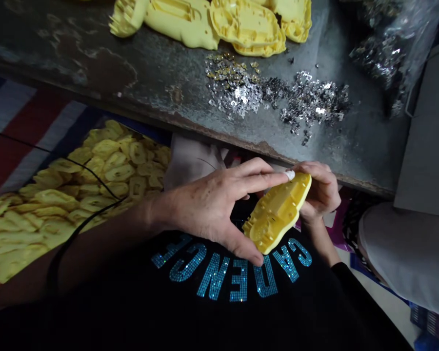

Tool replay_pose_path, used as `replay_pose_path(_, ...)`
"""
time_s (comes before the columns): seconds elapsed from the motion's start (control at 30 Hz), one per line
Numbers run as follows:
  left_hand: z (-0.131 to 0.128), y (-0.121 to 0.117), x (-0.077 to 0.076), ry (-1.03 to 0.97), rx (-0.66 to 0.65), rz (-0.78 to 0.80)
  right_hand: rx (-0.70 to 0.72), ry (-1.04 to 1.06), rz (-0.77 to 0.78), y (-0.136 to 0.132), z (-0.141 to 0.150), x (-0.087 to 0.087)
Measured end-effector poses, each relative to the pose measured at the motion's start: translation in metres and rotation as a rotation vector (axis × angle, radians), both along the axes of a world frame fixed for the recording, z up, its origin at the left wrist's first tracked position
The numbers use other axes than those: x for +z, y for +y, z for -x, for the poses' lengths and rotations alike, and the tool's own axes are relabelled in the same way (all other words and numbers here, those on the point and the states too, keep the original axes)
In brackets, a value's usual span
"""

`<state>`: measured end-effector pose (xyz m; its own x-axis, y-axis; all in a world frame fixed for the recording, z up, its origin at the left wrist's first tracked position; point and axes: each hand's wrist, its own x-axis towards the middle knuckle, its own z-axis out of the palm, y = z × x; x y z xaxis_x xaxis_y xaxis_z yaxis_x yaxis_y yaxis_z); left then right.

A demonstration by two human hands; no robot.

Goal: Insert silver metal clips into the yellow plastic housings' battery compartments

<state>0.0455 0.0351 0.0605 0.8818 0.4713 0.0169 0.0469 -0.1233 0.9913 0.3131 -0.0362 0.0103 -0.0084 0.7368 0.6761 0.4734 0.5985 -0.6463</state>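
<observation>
A yellow plastic shell half [278, 212] is held in front of my chest, tilted, with its ribbed hollow inside facing me. My left hand [219, 204] grips it from the left, thumb at the lower end and a finger with a white-wrapped tip at the upper end. On the far side my right hand [320, 190] has its fingers curled round the upper end of the same shell. Part of the right hand's grip is hidden behind the shell. Just beyond both hands lies the table's worn edge.
On the metal table [149, 83] lie small silvery metal clips [237, 92] in loose piles and several yellow shells [249, 22]. A clear plastic bag of clips [384, 53] stands at the back right. A heap of yellow shells [109, 165] fills the left below the table. A black cord [84, 222] crosses my left arm.
</observation>
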Motion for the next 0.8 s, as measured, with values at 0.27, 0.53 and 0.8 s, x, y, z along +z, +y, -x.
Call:
replay_pose_path(0.27, 0.001, -0.002, -0.008, -0.134, 0.054, -0.023, 0.015, -0.006, 0.044, -0.001, -0.001, -0.002)
replay_pose_path(0.53, 0.001, -0.022, -0.008, -0.199, 0.415, 0.316, -0.145, 0.430, 0.379, -0.004, 0.023, -0.022)
replay_pose_path(0.8, 0.010, -0.014, 0.001, 0.154, 0.800, 0.145, 0.217, 0.449, 0.850, 0.007, 0.015, 0.008)
